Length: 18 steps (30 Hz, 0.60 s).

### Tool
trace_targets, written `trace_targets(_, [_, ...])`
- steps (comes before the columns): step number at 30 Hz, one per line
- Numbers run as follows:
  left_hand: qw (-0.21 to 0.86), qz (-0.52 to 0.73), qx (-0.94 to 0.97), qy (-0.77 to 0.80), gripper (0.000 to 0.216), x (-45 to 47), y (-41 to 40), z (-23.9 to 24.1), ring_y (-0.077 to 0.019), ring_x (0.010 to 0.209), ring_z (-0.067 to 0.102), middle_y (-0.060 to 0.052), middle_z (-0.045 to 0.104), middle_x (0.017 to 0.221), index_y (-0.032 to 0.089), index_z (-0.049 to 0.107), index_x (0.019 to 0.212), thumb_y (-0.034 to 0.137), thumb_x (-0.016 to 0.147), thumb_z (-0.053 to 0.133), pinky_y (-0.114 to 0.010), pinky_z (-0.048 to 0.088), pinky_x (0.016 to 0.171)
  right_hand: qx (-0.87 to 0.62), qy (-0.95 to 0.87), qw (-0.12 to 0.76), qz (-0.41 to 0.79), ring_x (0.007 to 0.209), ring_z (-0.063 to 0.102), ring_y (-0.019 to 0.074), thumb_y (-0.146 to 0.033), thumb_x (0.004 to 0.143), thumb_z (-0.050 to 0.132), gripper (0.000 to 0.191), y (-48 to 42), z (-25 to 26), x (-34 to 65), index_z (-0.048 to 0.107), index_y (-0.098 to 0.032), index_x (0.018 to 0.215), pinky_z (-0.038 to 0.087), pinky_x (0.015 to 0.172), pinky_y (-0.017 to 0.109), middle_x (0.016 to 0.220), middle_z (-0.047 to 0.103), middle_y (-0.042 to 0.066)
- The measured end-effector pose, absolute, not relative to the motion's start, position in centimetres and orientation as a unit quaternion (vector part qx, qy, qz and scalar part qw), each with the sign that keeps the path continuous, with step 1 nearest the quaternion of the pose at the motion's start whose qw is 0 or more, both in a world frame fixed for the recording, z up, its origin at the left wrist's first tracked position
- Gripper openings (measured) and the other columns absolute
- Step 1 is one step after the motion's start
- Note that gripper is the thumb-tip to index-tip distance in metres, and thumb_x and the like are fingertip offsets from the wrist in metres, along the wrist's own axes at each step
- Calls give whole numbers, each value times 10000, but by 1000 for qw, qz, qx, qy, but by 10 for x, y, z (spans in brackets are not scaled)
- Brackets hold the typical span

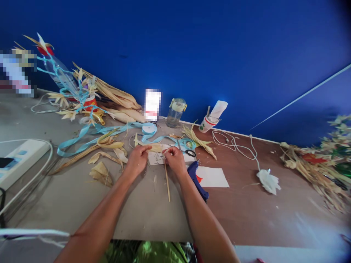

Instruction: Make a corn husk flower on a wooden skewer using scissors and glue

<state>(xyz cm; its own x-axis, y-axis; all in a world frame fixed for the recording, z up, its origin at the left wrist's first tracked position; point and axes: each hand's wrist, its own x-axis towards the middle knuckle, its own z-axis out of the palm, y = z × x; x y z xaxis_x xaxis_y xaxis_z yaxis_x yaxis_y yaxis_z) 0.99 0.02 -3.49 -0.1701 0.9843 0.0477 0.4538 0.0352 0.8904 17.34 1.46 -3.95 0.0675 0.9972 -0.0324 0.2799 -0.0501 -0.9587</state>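
Note:
My left hand (138, 157) is closed on a strip of dried corn husk (153, 147) that lies on the table in front of me. My right hand (174, 159) pinches the top of a thin wooden stick (167, 182), which points back toward me. The two hands meet at the husk, over a white sheet of paper (156, 157). A blue glue gun (197, 179) lies just right of my right wrist.
Loose husk pieces (105, 160), light blue ribbon (82, 137) and a ribbon spool (148, 128) lie to the left. Scissors (189, 152), a glass jar (175, 112), a paper cup (206, 124), a white cable (238, 146) and a husk pile (315, 168) are to the right. A power strip (19, 160) sits far left.

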Motion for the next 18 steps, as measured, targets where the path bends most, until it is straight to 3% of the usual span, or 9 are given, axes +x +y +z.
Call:
trace_targets(6, [307, 457, 585, 596, 243, 10, 1, -37, -194, 830, 591, -75, 657, 878, 168, 713, 874, 140, 734, 517, -300, 430, 796, -561, -535, 441, 452, 578, 504, 130, -207, 622, 531, 176, 17, -42, 169, 567, -193, 794, 402, 591, 246, 642, 583, -30])
trace_targets(9, [322, 481, 572, 581, 170, 8, 2, -41, -192, 784, 584, -59, 662, 841, 193, 706, 801, 154, 699, 575, -295, 425, 778, -559, -583, 429, 403, 635, 528, 146, -184, 656, 521, 215, 13, -38, 169, 612, -199, 851, 412, 659, 270, 703, 611, -12])
trace_targets(14, [325, 476, 578, 578, 147, 6, 4, -42, -198, 821, 595, -71, 678, 880, 189, 690, 801, 179, 700, 583, -308, 427, 802, -570, -625, 396, 357, 638, 521, 153, -193, 694, 532, 110, 9, -32, 171, 640, -210, 704, 384, 662, 273, 684, 623, 3])
trace_targets(18, [398, 485, 532, 569, 151, 10, 2, -37, -183, 764, 586, -56, 677, 820, 166, 677, 800, 229, 666, 644, -308, 442, 756, -539, -556, 466, 428, 642, 502, 146, -263, 658, 584, 88, 15, -30, 172, 622, -203, 607, 374, 620, 252, 662, 606, -1])
